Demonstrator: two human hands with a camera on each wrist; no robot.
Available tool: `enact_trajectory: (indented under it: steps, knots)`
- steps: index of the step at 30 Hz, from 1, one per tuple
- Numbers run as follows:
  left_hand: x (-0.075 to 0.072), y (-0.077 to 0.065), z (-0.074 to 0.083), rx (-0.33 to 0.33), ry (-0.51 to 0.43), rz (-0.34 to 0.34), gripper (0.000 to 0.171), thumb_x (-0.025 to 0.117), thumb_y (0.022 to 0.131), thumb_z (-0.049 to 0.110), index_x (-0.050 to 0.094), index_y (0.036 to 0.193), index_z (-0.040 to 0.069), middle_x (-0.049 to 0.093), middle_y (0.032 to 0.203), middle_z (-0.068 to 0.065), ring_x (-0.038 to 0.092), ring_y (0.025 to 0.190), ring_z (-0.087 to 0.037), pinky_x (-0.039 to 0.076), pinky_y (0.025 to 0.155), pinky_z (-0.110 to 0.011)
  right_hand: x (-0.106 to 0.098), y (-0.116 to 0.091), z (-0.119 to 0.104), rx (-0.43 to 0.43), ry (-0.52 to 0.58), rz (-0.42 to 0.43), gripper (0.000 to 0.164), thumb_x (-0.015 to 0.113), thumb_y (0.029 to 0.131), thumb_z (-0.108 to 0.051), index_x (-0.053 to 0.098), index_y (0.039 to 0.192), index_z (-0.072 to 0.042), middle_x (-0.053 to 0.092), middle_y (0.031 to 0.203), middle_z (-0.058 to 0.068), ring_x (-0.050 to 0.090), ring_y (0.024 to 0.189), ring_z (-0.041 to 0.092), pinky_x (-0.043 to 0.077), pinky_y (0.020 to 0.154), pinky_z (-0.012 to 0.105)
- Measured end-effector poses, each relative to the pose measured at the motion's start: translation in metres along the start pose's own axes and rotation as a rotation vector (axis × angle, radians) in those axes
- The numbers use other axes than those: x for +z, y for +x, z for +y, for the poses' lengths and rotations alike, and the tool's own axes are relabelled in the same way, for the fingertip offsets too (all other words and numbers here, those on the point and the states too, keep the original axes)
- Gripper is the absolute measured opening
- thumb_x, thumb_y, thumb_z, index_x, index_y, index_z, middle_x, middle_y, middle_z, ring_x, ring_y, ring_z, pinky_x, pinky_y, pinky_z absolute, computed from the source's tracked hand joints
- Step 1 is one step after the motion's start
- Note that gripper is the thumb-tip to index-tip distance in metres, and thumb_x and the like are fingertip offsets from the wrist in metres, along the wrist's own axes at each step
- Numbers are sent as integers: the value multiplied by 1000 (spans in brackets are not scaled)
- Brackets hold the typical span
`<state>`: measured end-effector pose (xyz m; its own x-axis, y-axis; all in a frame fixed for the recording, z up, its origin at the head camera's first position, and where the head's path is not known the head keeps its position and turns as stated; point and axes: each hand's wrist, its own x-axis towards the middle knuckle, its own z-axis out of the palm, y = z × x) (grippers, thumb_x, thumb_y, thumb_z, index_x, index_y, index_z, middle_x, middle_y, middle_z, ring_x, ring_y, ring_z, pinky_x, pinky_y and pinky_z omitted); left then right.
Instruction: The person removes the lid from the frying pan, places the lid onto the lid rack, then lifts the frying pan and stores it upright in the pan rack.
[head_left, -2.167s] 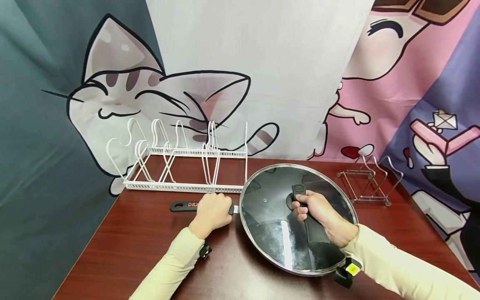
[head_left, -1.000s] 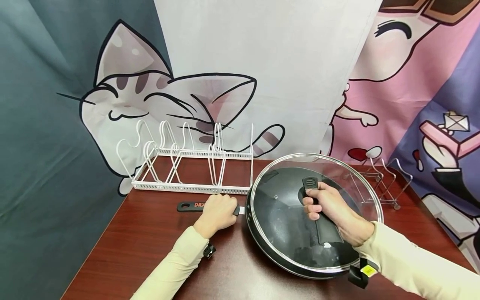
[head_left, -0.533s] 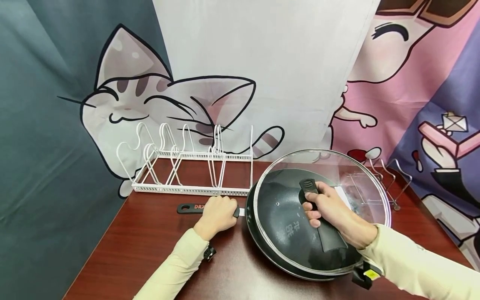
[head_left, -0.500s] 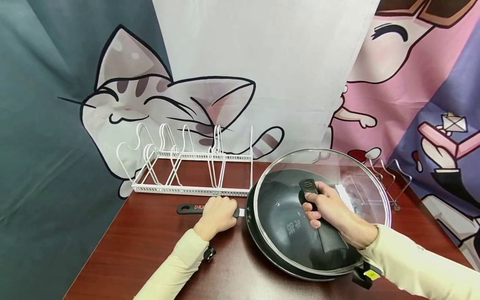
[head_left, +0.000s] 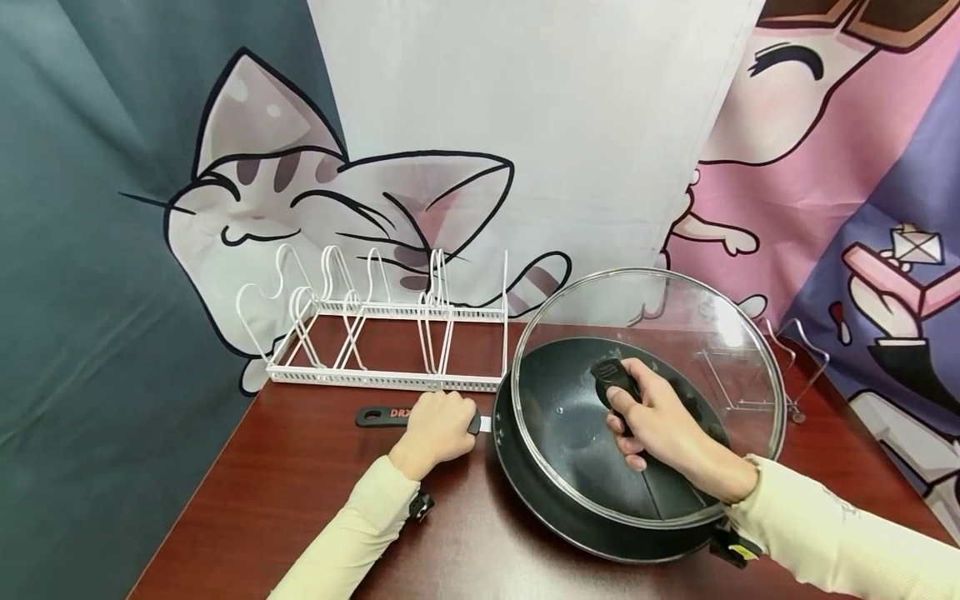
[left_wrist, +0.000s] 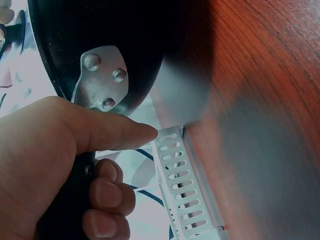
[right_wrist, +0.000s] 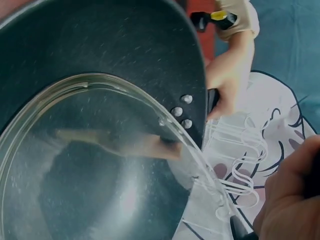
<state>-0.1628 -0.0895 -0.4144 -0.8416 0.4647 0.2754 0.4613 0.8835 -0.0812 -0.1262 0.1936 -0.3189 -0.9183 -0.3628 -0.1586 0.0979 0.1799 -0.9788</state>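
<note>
Above a pan, the right hand grips a glass lid by its knob. The left hand clasps the pan handle.

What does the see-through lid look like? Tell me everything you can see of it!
The lid is big and round, and looks like clear glass with a shiny, metal-looking rim. In its middle is a black handle, which the right hand grips, and near that is one small pale dot. Light glints on it. The lid is held tilted over the black pan, far edge up. Whether its lower edge touches the pan is hard to tell.
</note>
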Motion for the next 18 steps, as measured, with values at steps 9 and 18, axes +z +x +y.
enact_trajectory:
  steps: [9, 18]
  knots:
    - [2, 0, -2, 8, -2, 15, 20, 60, 61, 15, 43, 52, 19, 50, 52, -4, 51, 46, -27, 36, 38, -38, 7, -7, 0, -163, -271, -46, 15, 36, 100, -17, 37, 115, -14, 46, 60, 14, 42, 33, 19, 40, 30, 40]
    - [3, 1, -2, 2, 2, 17, 20, 61, 61, 15, 44, 51, 18, 50, 52, -3, 50, 45, -27, 36, 38, -37, 13, -11, 6, -334, -496, -64, 18, 38, 99, -27, 42, 116, -23, 46, 55, 1, 42, 29, 9, 36, 27, 28]
